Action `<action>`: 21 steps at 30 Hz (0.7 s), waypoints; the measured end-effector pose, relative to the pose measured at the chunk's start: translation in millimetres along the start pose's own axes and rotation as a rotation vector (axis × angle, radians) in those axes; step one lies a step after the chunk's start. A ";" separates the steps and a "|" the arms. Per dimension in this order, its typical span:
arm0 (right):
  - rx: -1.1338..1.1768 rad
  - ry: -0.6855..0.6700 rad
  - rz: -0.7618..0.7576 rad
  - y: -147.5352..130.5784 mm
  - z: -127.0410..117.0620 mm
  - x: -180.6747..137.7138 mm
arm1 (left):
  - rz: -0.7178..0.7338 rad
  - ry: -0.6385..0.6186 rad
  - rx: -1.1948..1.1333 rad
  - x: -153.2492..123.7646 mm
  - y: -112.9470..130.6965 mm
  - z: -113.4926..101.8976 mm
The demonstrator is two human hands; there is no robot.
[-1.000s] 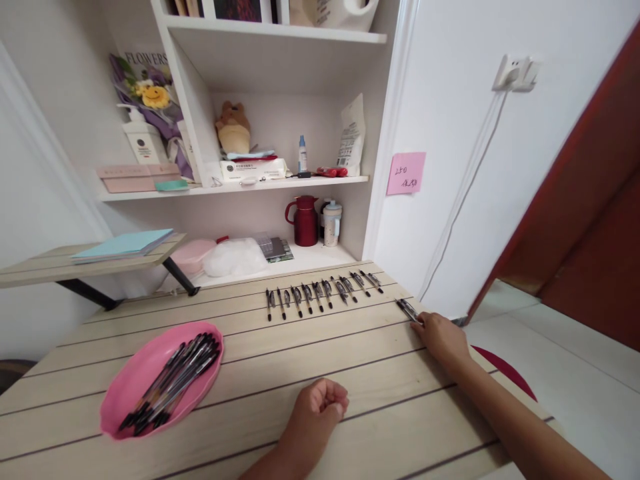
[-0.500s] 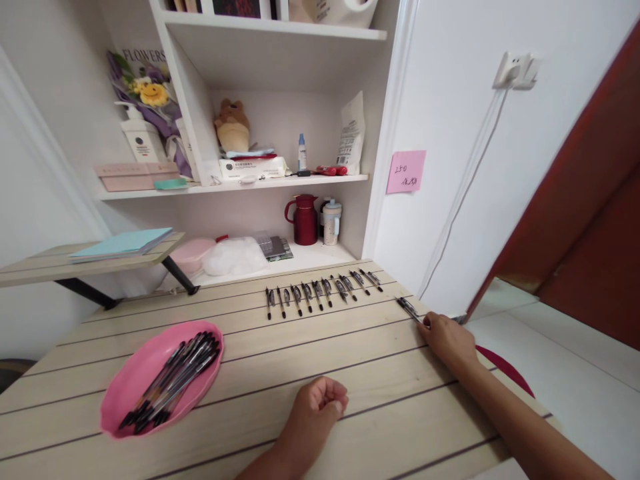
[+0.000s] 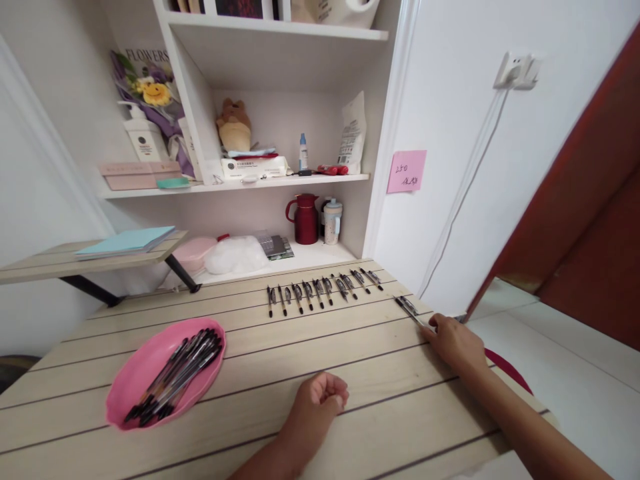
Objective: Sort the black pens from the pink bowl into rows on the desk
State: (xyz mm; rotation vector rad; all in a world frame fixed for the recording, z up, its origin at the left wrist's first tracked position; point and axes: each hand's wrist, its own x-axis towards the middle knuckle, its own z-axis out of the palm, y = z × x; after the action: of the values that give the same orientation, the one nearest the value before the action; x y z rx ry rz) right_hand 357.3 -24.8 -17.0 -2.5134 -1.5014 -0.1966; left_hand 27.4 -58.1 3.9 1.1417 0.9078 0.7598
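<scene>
At the table's right edge my right hand (image 3: 454,340) pinches the rear end of a pen (image 3: 407,311), which lies low over the wood with its tip pointing away to the left. A short dark piece that looks like a pen cap (image 3: 409,305) lies close beside it. My left hand (image 3: 320,403) rests on the table near the front, its fingers curled in and nothing visible in them. Further back, a row of pens (image 3: 301,298) with short dark pieces between them lies side by side. A pink bowl (image 3: 117,400) on the left holds a bundle of black-ended pens (image 3: 183,370).
The slatted wooden table (image 3: 250,380) meets white shelving at the back. A small raised stand (image 3: 45,263) with blue paper is at the left. A red jug (image 3: 306,220) and a pale cup (image 3: 332,222) stand on the low shelf. A pink note (image 3: 406,171) sticks to the wall.
My right hand has shifted slightly right and toward me, and the pen in it now shows a little apart from the short dark piece. My left hand stays curled in place.
</scene>
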 end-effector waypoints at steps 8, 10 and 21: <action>0.007 -0.029 0.026 -7.9 -6.6 -2.4 | -0.009 0.015 -0.020 -1.2 0.8 1.6; -0.002 -0.043 0.012 -10.6 -6.9 -0.6 | -0.009 0.017 -0.015 -1.8 1.3 1.7; 0.027 -0.067 0.034 -14.5 -3.5 5.3 | 0.011 0.001 0.048 -1.0 0.5 1.3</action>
State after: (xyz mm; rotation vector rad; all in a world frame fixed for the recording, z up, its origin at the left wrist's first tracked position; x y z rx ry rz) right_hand 346.9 -14.4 -10.9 -2.5459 -1.4739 -0.0875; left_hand 28.1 -59.4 4.8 1.1897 0.9254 0.7506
